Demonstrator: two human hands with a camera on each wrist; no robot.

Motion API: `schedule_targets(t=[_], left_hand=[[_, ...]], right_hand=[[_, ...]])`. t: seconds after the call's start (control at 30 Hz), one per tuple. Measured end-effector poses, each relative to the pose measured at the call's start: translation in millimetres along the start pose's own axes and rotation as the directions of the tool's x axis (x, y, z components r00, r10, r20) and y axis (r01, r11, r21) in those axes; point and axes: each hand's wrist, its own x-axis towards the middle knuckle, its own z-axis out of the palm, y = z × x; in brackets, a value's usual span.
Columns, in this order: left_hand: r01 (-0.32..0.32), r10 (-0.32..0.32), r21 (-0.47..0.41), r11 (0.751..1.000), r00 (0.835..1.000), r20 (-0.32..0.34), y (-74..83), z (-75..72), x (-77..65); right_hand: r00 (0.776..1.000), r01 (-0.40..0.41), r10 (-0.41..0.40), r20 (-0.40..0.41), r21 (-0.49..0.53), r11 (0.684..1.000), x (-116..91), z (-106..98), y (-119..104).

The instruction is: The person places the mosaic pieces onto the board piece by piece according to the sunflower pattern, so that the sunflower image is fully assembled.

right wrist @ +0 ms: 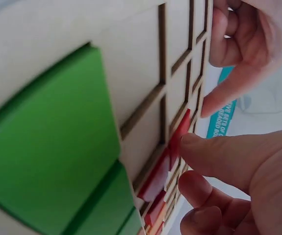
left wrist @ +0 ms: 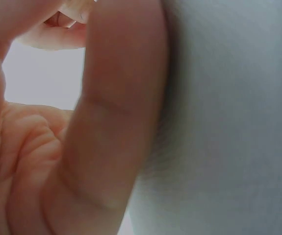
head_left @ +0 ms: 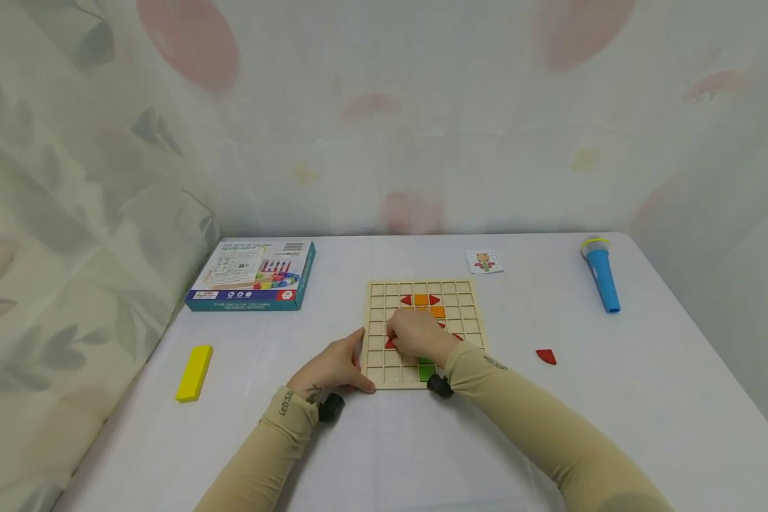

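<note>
A wooden grid board [head_left: 376, 359] lies on the table with coloured pieces in its squares. My left hand [head_left: 336, 364] holds its near left corner, thumb at the front edge and fingers along the left side. Over the board's left half, my right hand [head_left: 417, 333] has its thumb tip against a red quarter-round piece [right wrist: 180, 138], the other fingers curled beside it. Green pieces [right wrist: 57, 147] sit in the near squares, and orange squares [head_left: 438, 311] with red pieces [head_left: 434, 300] farther back. The right hand and forearm hide part of the board.
One loose red piece [head_left: 547, 356] lies right of the board. A small pattern card [head_left: 484, 261] is behind it, with a blue toy microphone [head_left: 603, 277] at the far right. On the left are a boxed bead set [head_left: 252, 276] and a yellow block [head_left: 194, 373].
</note>
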Motion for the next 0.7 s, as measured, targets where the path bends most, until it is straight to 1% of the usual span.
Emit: schedule_targets(t=[0.1, 0.17, 0.27, 0.37, 0.43, 0.53, 0.7], left_hand=[[0.001, -0.001, 0.005, 1.000, 1.000, 0.002, 0.4, -0.2, 0.3], [-0.003, 0.003, 0.010, 1.000, 1.000, 0.005, 0.4, -0.2, 0.5], [-0.005, 0.005, 0.002, 1.000, 1.000, 0.012, -0.8, 0.3, 1.1], [-0.007, 0.007, -0.003, 1.000, 1.000, 0.018, -1.7, 0.8, 1.1], [-0.010, 0.010, 0.010, 1.000, 1.000, 0.018, -2.0, 1.0, 0.9], [-0.023, 0.023, 0.035, 0.999, 1.000, 0.014, -2.0, 0.6, 0.8], [-0.048, 0.048, 0.079, 0.996, 0.999, 0.002, -3.5, 0.1, 1.8]], right_hand=[[0.999, -0.043, 0.042, 0.015, 0.058, 0.997, -6.0, -6.9, 1.8], [0.997, -0.075, 0.075, 0.008, 0.094, 0.993, -12.0, -14.2, 6.5], [0.993, -0.113, 0.117, -0.025, 0.118, 0.986, -24.4, -27.0, 19.6], [0.984, -0.159, 0.169, -0.062, 0.143, 0.977, -41.1, -40.2, 38.6], [0.974, -0.201, 0.214, -0.074, 0.150, 0.968, -54.2, -47.2, 54.6], [0.954, -0.276, 0.290, -0.075, 0.162, 0.947, -74.8, -55.5, 79.3], [0.919, -0.388, 0.394, -0.015, 0.140, 0.911, -106.3, -60.4, 115.3]])
